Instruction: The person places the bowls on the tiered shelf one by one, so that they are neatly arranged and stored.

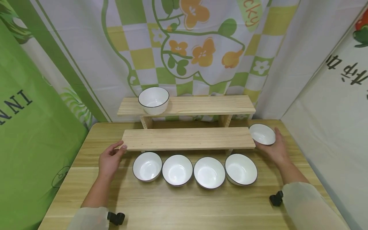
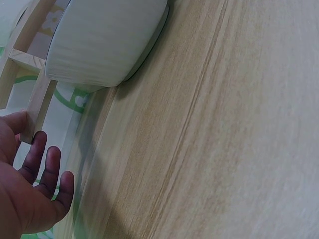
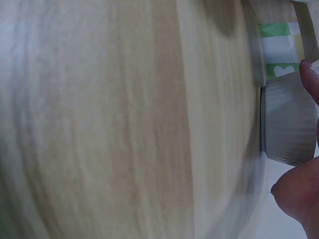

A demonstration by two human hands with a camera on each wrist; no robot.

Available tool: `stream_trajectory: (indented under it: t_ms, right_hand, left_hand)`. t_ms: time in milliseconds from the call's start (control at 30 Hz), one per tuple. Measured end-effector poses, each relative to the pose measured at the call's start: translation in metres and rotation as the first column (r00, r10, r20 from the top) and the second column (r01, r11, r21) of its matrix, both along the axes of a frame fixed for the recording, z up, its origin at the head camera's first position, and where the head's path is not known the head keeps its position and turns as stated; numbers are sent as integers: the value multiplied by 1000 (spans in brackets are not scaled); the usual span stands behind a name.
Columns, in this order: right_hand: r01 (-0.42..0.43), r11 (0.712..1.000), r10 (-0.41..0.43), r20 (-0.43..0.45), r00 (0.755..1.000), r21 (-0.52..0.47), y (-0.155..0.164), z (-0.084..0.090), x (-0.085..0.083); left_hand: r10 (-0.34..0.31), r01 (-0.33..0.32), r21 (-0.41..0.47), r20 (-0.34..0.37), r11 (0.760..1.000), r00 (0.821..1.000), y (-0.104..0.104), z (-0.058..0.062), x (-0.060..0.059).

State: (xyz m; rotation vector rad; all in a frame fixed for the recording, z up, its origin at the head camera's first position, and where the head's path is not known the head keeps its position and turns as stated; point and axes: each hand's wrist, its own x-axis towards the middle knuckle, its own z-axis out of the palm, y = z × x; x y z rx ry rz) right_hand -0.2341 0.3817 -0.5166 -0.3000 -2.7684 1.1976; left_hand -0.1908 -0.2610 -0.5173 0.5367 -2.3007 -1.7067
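Observation:
My right hand (image 1: 274, 148) grips a white bowl (image 1: 262, 134) with a dark rim at the right end of the lower wooden shelf (image 1: 188, 138); the right wrist view shows the bowl's ribbed side (image 3: 286, 122) between thumb and fingertip (image 3: 310, 79). My left hand (image 1: 110, 158) rests at the shelf's left end, its thumb touching the board, fingers relaxed (image 2: 37, 179). Several white bowls stand in a row on the table in front of the shelf, the leftmost (image 1: 147, 166) nearest my left hand. Another bowl (image 1: 153, 100) sits on the upper shelf (image 1: 201, 105).
The wooden table (image 1: 184, 204) is hemmed in by a patterned cloth backdrop (image 1: 187, 48), a green banner on the left and a white one on the right. Small black camera mounts sit by each wrist.

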Motion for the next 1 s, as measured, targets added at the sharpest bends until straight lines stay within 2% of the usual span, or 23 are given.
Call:
stream_trajectory:
  t_ms: [400,667,1000]
  right_hand:
    - [10,998,-7,47,999,-63,-1,-6,-6]
    - [37,991,-33,35,999,-126,0,-13,-8]
    - [70,994,-67,39,997,-85,2,-13,-6]
  left_hand:
    - [-6,6,15,7,1000,1000,-1,0,0]
    - [-8,7,28,38,1000,999,-1,1,0]
    - [-4,3,30,32,1000,999,-2,0,-2]
